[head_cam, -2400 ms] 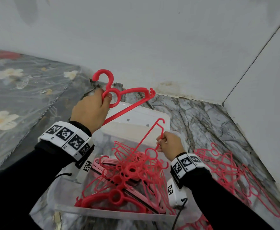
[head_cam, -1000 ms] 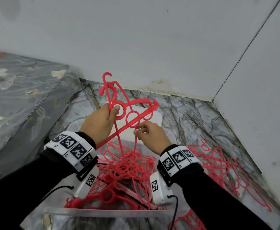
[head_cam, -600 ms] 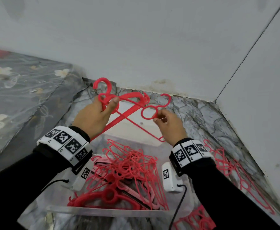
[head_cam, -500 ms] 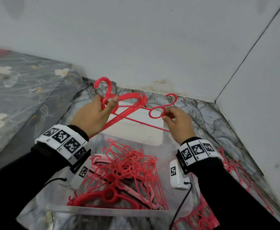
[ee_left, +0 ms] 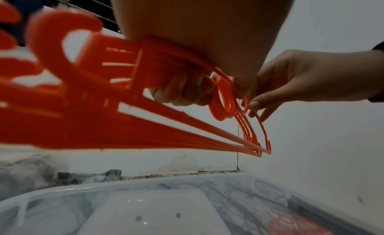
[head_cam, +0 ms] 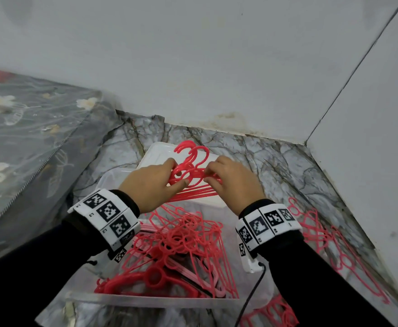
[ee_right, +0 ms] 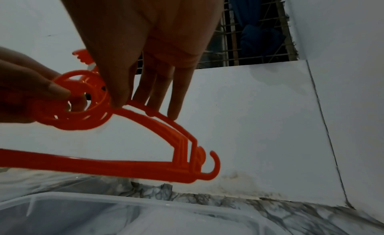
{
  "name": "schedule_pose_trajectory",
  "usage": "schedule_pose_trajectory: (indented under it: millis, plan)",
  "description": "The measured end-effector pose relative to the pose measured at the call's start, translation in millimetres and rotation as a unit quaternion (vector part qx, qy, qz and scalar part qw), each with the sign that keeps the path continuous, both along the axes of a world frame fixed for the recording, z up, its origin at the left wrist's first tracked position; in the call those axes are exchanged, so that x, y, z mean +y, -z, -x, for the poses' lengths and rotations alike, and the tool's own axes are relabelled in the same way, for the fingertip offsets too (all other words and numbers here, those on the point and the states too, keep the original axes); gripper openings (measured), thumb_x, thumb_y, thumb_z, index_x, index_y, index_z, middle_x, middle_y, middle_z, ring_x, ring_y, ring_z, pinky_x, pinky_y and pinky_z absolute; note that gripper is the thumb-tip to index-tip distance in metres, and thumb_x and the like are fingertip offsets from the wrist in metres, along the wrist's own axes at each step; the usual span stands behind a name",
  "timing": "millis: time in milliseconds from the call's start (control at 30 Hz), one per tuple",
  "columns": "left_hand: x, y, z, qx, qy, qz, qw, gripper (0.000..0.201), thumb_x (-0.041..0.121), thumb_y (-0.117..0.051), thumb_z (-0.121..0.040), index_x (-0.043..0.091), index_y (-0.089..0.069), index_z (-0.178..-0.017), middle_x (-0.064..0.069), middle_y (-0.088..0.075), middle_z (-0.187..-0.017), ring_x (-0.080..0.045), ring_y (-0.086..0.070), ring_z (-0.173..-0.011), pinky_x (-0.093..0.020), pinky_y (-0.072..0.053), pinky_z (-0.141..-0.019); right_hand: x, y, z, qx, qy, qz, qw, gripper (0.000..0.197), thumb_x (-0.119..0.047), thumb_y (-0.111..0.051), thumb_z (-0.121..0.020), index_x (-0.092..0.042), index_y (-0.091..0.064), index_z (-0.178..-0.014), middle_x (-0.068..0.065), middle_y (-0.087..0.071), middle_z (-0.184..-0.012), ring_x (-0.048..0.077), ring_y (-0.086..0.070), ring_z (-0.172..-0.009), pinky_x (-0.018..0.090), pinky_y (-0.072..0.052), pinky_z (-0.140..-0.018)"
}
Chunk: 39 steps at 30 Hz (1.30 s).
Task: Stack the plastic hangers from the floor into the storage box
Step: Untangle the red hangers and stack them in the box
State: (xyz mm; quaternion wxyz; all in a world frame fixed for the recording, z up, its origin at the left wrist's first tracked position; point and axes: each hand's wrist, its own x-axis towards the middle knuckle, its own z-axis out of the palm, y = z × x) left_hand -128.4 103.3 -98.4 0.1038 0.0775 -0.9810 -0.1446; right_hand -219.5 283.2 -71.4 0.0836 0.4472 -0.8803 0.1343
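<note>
Grey-veined marble floor [head_cam: 275,161] in a corner of plain white walls [head_cam: 193,55]; floral-print zip-up fabric bag [head_cam: 28,138] at left. Clear plastic storage box [head_cam: 146,300] sits on the floor below the hands, with a loose tangle of red plastic hangers [head_cam: 181,244] inside. White plastic lid [head_cam: 155,152] lies just beyond the box.

Left hand [head_cam: 151,185] grips a small bunch of thin red plastic hangers [head_cam: 193,175] at the neck rings, fingers curled round them, thumb underneath. Right hand [head_cam: 231,182] pinches the same bunch from the other side at the shoulder, thumb and fingertips [ee_right: 172,113] on the outermost hanger. Bunch is held flat-ish above the far end of the box, hooks pointing toward the wall, crossbars fanned slightly apart. Not touching the box contents.

More red hangers on the floor [head_cam: 330,244] to the right of the box, along the wall. Both wrists carry white marker-tag bands [head_cam: 106,215].
</note>
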Motion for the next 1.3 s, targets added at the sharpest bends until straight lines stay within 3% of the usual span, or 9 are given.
schedule_pose_trajectory:
  millis: [167, 267, 333, 500, 667, 867, 1000, 1133, 1300]
  plan:
    - [-3, -3, 0, 0.023, -0.031, 0.026, 0.999, 0.027, 0.047, -0.04, -0.095, 0.021, -0.04, -0.097, 0.007, -0.041, -0.063, -0.025, -0.046, -0.062, -0.033, -0.034, -0.057, 3, 13, 9, -0.021, 0.039, 0.003, 0.999, 0.006, -0.024, -0.053, -0.091, -0.019, -0.057, -0.091, -0.003, -0.06, -0.091, 0.018, -0.057, -0.083, 0.033, -0.046, -0.066]
    - [-6, -7, 0, 0.049, -0.053, -0.016, 0.997, 0.024, 0.04, -0.042, -0.094, 0.016, -0.045, -0.093, 0.0, -0.051, -0.066, -0.028, -0.052, -0.064, -0.033, -0.034, -0.056, 6, 34, 13, -0.057, 0.065, -0.125, 0.988, 0.01, -0.022, -0.048, -0.089, -0.022, -0.059, -0.089, 0.002, -0.066, -0.093, 0.024, -0.061, -0.088, 0.03, -0.044, -0.067]
    - [-9, -10, 0, 0.061, -0.065, -0.044, 0.995, 0.023, 0.037, -0.044, -0.091, 0.015, -0.048, -0.089, -0.004, -0.055, -0.066, -0.03, -0.053, -0.064, -0.033, -0.033, -0.056, 4, 55, 12, -0.099, 0.05, -0.218, 0.97, 0.015, -0.02, -0.048, -0.089, -0.017, -0.062, -0.095, 0.008, -0.066, -0.1, 0.029, -0.061, -0.095, 0.035, -0.05, -0.077]
    - [-12, -14, 0, 0.047, -0.098, -0.078, 0.991, 0.024, 0.043, -0.05, -0.086, 0.019, -0.051, -0.087, -0.004, -0.061, -0.07, -0.027, -0.057, -0.068, -0.034, -0.042, -0.059, -8, 110, 4, -0.171, 0.023, -0.286, 0.942, 0.028, -0.022, -0.054, -0.09, -0.013, -0.059, -0.116, 0.013, -0.061, -0.118, 0.032, -0.058, -0.11, 0.041, -0.048, -0.091]
    - [-13, -13, 1, 0.041, -0.11, -0.061, 0.991, 0.027, 0.05, -0.053, -0.086, 0.023, -0.051, -0.09, 0.002, -0.064, -0.076, -0.023, -0.059, -0.073, -0.032, -0.043, -0.061, -20, 147, -2, -0.209, 0.04, -0.314, 0.925, 0.035, -0.025, -0.06, -0.088, -0.007, -0.051, -0.116, 0.018, -0.06, -0.118, 0.037, -0.061, -0.105, 0.041, -0.048, -0.081]
    - [-14, -11, -1, 0.031, -0.115, -0.034, 0.992, 0.029, 0.051, -0.052, -0.085, 0.023, -0.051, -0.093, 0.001, -0.066, -0.081, -0.025, -0.059, -0.078, -0.031, -0.044, -0.062, -32, 163, -1, -0.212, 0.035, -0.313, 0.925, 0.022, -0.017, -0.059, -0.083, -0.01, -0.059, -0.104, 0.016, -0.066, -0.108, 0.036, -0.064, -0.098, 0.042, -0.053, -0.085]
    - [-19, -14, -2, 0.039, -0.119, -0.04, 0.991, 0.028, 0.05, -0.053, -0.086, 0.023, -0.05, -0.093, 0.002, -0.066, -0.083, -0.024, -0.06, -0.078, -0.031, -0.042, -0.061, -37, 152, 0, -0.224, 0.017, -0.315, 0.922, 0.011, -0.009, -0.051, -0.089, -0.005, -0.061, -0.09, 0.021, -0.063, -0.114, 0.034, -0.06, -0.108, 0.038, -0.047, -0.088]
    - [-22, -17, -1, 0.068, -0.126, -0.051, 0.988, 0.028, 0.052, -0.055, -0.086, 0.025, -0.049, -0.09, 0.004, -0.064, -0.08, -0.023, -0.059, -0.077, -0.031, -0.038, -0.06, -36, 109, 20, -0.246, 0.052, -0.2, 0.947, 0.024, -0.012, -0.052, -0.092, -0.001, -0.058, -0.112, 0.02, -0.063, -0.114, 0.03, -0.059, -0.108, 0.035, -0.046, -0.09]
    - [-21, -24, -1, 0.1, -0.138, -0.063, 0.983, 0.026, 0.051, -0.056, -0.085, 0.027, -0.045, -0.086, 0.01, -0.051, -0.07, -0.02, -0.051, -0.07, -0.03, -0.028, -0.055, -22, 58, 30, -0.248, 0.042, -0.044, 0.967, 0.026, -0.008, -0.053, -0.092, -0.01, -0.047, -0.117, 0.013, -0.069, -0.088, 0.024, -0.061, -0.079, 0.031, -0.049, -0.075]
